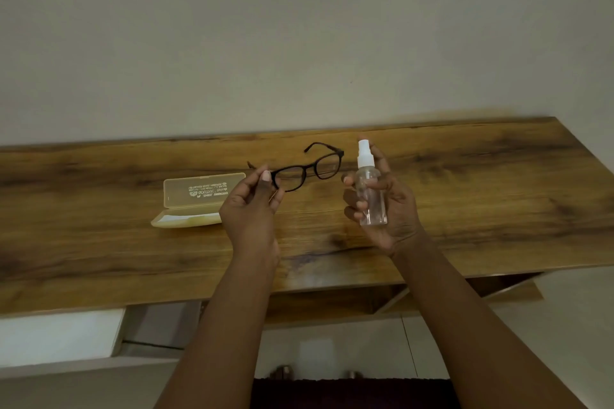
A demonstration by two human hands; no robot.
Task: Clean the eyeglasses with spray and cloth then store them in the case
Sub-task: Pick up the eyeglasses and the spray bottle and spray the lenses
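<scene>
The person stood before a long wooden table [465,183] with a dark, streaky grain, pushed against a plain pale wall [299,26], both bare forearms stretched out over it.

The left hand [249,206] held a pair of black-framed eyeglasses [307,169] up above the tabletop, thumb and fingers pinching the frame at its left end, by the hinge. The temples were unfolded and pointed away toward the wall, and the lenses faced back at the person, the frame tilted so that its right side sat higher and farther off.

The right hand [388,206] was wrapped around a small clear plastic spray bottle [369,196] with a white pump nozzle, held upright just to the right of the glasses. The fingers curled around the body of the bottle from behind, their tips showing on its left side, and the nozzle stood free above the hand. Bottle and glasses were close together but not touching.

On the table to the left of the hands lay an open pale yellow plastic eyeglass case [196,202], its lid tipped back toward the wall with printed lettering showing on the inside. Something pale lay in the lower half; I could not tell what.
</scene>
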